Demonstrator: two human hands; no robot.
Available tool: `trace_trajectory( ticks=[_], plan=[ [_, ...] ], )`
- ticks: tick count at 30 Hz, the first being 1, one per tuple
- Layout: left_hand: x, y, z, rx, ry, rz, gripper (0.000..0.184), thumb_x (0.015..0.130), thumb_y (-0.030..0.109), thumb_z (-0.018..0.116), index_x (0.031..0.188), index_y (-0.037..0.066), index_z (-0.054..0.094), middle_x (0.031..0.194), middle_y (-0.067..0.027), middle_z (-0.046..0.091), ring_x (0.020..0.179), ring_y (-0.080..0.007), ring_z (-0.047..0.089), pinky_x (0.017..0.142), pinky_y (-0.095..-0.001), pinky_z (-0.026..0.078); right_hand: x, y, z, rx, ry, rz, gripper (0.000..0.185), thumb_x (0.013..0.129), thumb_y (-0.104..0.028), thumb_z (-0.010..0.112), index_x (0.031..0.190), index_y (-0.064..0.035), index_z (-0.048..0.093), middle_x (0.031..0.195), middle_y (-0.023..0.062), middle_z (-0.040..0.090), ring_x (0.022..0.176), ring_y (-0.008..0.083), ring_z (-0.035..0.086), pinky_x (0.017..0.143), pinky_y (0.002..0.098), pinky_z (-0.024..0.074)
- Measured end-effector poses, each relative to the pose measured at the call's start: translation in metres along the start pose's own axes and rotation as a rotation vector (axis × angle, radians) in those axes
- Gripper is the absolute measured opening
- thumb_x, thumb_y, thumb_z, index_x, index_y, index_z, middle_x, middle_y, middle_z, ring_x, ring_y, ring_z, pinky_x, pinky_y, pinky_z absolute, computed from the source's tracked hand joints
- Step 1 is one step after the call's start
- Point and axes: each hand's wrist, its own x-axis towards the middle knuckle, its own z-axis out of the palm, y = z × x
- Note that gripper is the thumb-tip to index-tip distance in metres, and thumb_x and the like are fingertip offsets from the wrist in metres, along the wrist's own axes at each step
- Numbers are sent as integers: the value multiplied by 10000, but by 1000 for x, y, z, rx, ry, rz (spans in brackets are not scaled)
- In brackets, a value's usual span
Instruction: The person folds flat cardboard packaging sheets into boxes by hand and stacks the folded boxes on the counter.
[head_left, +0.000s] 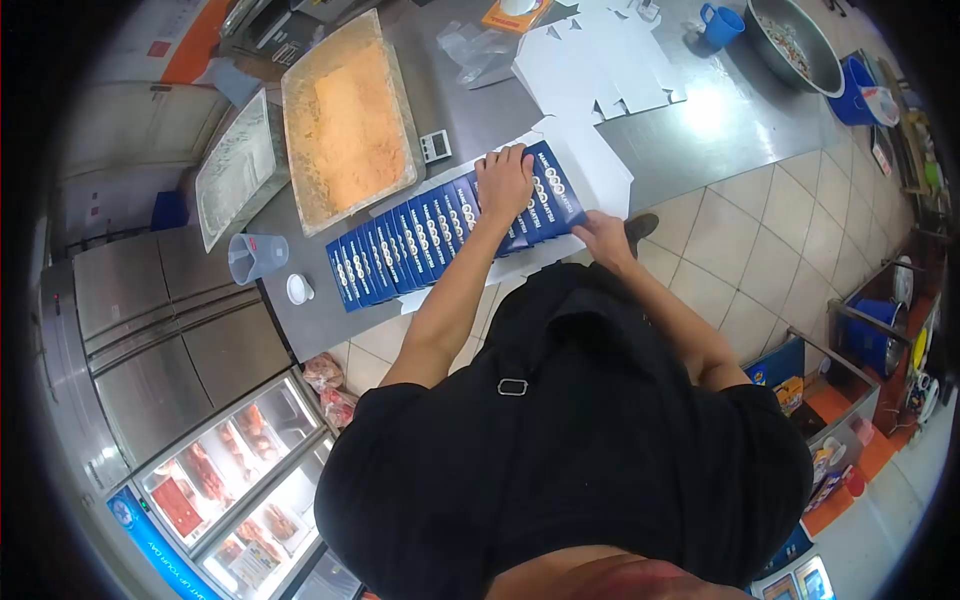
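Note:
A long row of overlapping dark blue printed cardboard sleeves (pixel 400 240) lies fanned out along the near edge of the steel table, with white lettering and round pictures on each. My left hand (pixel 505 185) rests on top of the row toward its right end, fingers bent slightly apart over the sleeves. At the right end, the last sleeve (pixel 552 195) shows almost its whole face. My right hand (pixel 603 238) pinches its lower right corner, with the fingertips partly hidden. White cardboard (pixel 605 180) lies under and beside that end of the row.
Behind the row stand a deep tray of orange crumb (pixel 360 130) and a tray of white powder (pixel 240 165). A small digital timer (pixel 436 146), a clear jug (pixel 257 257) and a white cup (pixel 299 289) are nearby. Flat white cardboard (pixel 600 60), a blue mug (pixel 720 27) and a metal bowl (pixel 795 45) lie farther right.

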Motion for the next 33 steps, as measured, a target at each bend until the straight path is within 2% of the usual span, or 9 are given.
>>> trace_trajectory(
  ticks=[4,8,10,13,19,26,28,31,33],
  plan=[
    [-2,3,-2,-23,4,-13,319,958,290,464,1148,76,605,1092,-112,640,1024,-303,558,921,-446,350,-5,-2,-10,64,-133,22,184,835,-115,694,956,23,673,814,157,701,706,204,668,653,328,508],
    [-1,2,0,3,25,-6,314,954,301,485,1141,88,620,1080,-102,644,1005,-285,563,894,-430,357,6,17,-5,242,-61,64,168,812,-71,684,948,27,671,810,141,685,736,217,672,661,338,510],
    [-1,2,1,2,32,0,313,954,303,484,1141,93,621,1078,-100,644,1005,-285,563,893,-430,358,11,21,-1,-69,24,-219,182,767,-27,679,943,16,672,800,126,646,746,264,658,666,361,508],
    [0,2,-2,6,23,-2,310,954,306,483,1139,100,622,1074,-96,645,1004,-286,563,892,-430,359,22,24,-4,-273,-66,-330,192,727,-11,691,919,-17,691,798,131,608,744,309,629,672,384,503],
    [1,6,-8,-38,-8,-25,308,947,299,481,1137,99,618,1061,-123,640,1011,-319,560,911,-452,366,31,27,0,-266,-140,-135,192,690,-56,721,882,-71,722,771,154,606,728,329,620,680,414,498],
    [3,4,2,3,45,-26,290,949,305,500,1118,105,628,1036,-95,649,966,-291,570,874,-431,371,35,33,-2,-288,-163,-181,223,669,-51,722,891,-68,714,776,155,619,716,328,623,672,397,501],
    [-2,2,-1,3,56,-26,290,949,305,501,1115,104,628,1029,-95,650,962,-290,570,872,-430,371,27,32,5,-224,-64,-164,233,669,-63,733,902,-80,719,782,159,623,727,334,623,681,407,500],
    [0,10,-10,2,-39,-66,305,950,317,486,1131,111,620,1085,-102,640,1024,-299,560,921,-433,371,26,34,5,-257,-86,-147,231,671,-57,736,899,-89,723,767,147,617,720,322,620,664,393,497],
    [0,9,-6,-16,-21,-61,306,950,317,486,1130,109,619,1084,-103,640,1025,-300,559,920,-434,371,29,33,1,-259,-110,-174,221,671,-53,734,888,-89,723,762,142,615,714,317,617,657,390,495]
  ],
)
